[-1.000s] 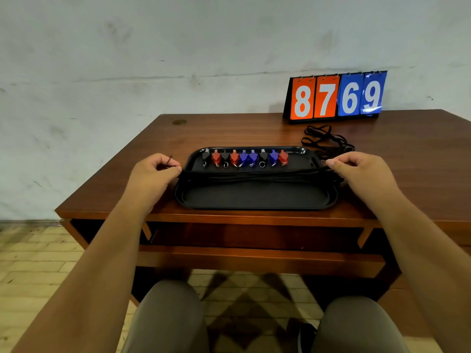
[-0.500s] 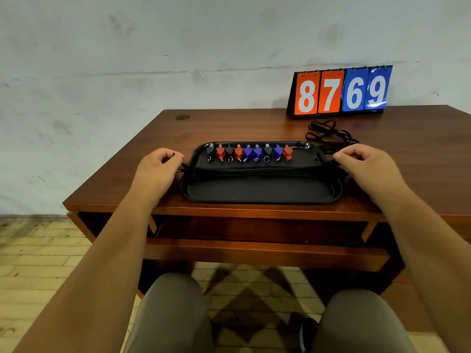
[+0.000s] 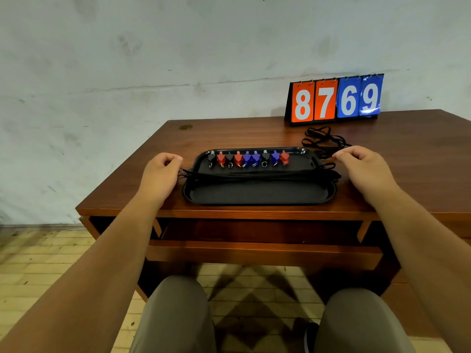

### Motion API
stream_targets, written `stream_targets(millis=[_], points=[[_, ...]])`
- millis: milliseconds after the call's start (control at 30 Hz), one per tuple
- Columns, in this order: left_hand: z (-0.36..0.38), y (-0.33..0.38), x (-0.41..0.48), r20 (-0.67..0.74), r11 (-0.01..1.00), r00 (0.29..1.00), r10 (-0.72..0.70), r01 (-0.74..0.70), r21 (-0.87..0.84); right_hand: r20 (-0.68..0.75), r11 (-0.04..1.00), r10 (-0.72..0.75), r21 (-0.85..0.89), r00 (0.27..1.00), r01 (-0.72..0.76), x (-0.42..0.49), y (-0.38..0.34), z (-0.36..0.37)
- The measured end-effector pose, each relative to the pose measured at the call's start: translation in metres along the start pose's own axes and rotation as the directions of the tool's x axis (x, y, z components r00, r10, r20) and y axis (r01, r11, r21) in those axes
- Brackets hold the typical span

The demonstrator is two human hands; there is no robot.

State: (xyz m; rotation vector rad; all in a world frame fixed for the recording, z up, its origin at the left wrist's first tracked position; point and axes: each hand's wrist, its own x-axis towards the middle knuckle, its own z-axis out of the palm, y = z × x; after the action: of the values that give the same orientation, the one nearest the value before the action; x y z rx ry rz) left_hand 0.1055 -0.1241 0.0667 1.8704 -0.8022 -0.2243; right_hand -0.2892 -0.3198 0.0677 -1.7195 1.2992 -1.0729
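Left grip (image 3: 159,174) and right grip (image 3: 364,169) curl by the cords (image 3: 254,175); pinching or not, I cannot tell; I'd tension them evenly across the tray (image 3: 254,194).

A brown wooden desk (image 3: 229,133) stood against a pale plaster wall (image 3: 153,59). On the desk, near its front edge, lay a black oblong plastic tray (image 3: 254,197). Inside the tray, along its far side, a row of small red, blue and black plastic whistles (image 3: 248,158) ran left to right. In front of that row, a bundle of thin black cords (image 3: 254,175) stretched across the tray, its ends passing over both short rims. The left hand (image 3: 160,174) rested on the desk just left of the tray, beside the cord ends. The right hand (image 3: 364,166) sat just right of the tray. Behind the tray's right end lay a loose tangle of black cord (image 3: 321,141), and behind that, by the wall, stood an orange and blue flip scoreboard (image 3: 335,99).
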Motion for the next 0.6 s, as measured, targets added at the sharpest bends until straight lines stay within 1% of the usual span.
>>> stream_targets(millis=[133, 233, 333, 433, 533, 600], points=[[0.002, 0.019, 0.003, -0.015, 0.973, 0.985, 0.17, -0.166, 0.16, 0.001, 0.995, 0.071, 0.076, 0.997, -0.071, 0.009, 0.002, -0.004], [0.013, 0.047, 0.007, 0.018, 0.949, 0.967, 0.255, -0.253, 0.189, 0.051, 0.987, 0.117, 0.102, 0.992, -0.121, 0.022, 0.0, -0.011], [0.036, 0.079, 0.007, 0.12, 0.916, 0.939, 0.322, -0.341, 0.212, 0.071, 0.997, 0.079, 0.01, 0.994, -0.08, 0.035, -0.004, -0.019], [0.069, 0.112, 0.004, 0.267, 0.897, 0.904, 0.334, -0.392, 0.205, 0.048, 0.997, 0.019, -0.078, 0.999, -0.016, 0.055, -0.001, -0.027], [0.106, 0.139, 0.004, 0.399, 0.847, 0.834, 0.382, -0.488, 0.209, 0.014, 0.969, -0.04, -0.245, 0.999, 0.042, 0.077, 0.011, -0.032], [0.134, 0.153, 0.005, 0.481, 0.825, 0.783, 0.395, -0.533, 0.19, 0.04, 0.942, -0.056, -0.329, 0.998, 0.066, 0.085, 0.021, -0.032]])
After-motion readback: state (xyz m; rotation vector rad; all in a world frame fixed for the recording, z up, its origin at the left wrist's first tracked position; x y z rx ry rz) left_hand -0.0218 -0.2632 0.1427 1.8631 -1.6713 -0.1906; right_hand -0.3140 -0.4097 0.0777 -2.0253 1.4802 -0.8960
